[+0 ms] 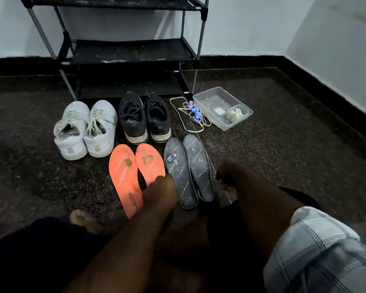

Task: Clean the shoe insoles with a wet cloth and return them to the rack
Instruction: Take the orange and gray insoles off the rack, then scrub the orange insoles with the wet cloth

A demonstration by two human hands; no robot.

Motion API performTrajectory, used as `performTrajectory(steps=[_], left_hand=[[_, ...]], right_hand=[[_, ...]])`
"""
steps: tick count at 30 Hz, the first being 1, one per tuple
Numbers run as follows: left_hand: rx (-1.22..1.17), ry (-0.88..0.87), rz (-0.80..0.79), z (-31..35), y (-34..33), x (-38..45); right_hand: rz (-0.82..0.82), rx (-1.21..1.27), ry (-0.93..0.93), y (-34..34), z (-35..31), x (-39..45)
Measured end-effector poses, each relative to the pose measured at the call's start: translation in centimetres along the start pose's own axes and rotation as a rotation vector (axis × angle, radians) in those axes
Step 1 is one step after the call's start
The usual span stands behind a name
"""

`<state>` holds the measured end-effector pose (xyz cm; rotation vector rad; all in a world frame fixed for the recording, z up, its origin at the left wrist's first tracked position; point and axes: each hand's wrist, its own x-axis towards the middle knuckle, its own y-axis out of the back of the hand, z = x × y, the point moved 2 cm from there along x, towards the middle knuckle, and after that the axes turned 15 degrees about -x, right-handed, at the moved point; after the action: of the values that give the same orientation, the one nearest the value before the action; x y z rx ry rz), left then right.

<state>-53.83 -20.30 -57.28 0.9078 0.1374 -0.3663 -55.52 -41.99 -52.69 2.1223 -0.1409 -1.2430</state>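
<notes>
A left hand rests on thin, flexible orange foam insoles before the black metal shoe rack, grip unclear; they look light, best lifted by the heel.

home interior, a floor corner, likely an entry or hallway spot. pale painted walls meet at a corner on the right, with a dark skirting band along their base. dark speckled stone floor. a black tiered shoe rack on grey metal poles stands against the wall, shelves dusty and marked. before it on the floor: a pair of white sneakers, a pair of black sneakers, orange insoles and grey insoles laid out flat, loose laces, a clear plastic tub. dim household light. person sits on the floor, bare foot showing.
</notes>
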Motion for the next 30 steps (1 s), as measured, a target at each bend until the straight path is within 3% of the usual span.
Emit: performTrajectory(steps=[2,9,12,18,21,27,30], left_hand=[[-0.022,-0.036,-0.031,1.1,1.2,1.0],[-0.088,-0.134,-0.037,4.1,0.1,5.2],[-0.096,-0.149,-0.005,5.2,-1.4,7.3],[-0.025,-0.147,0.064,7.7,-3.8,11.0],[-0.001,-0.186,0.086,9.0,-5.0,12.7],[-0.006,-0.276,0.114,10.2,-6.6,15.1],[-0.033,-0.268,0.078,11.4,-7.0,14.8]], right_hand=[[0.054,-0.197,-0.027,1.6,-1.7,0.7],[0.493,-0.419,0.079,8.5,-2.7,5.9],[0.591,-0.474,0.167,11.2,-3.5,9.1],[0.597,-0.633,0.36,14.0,-6.0,15.8],[0.544,-0.72,0.375,14.2,-6.6,18.5],[0.674,-0.932,0.388,13.3,-6.3,18.8],[0.622,-0.97,0.397,12.2,-5.5,17.7]])
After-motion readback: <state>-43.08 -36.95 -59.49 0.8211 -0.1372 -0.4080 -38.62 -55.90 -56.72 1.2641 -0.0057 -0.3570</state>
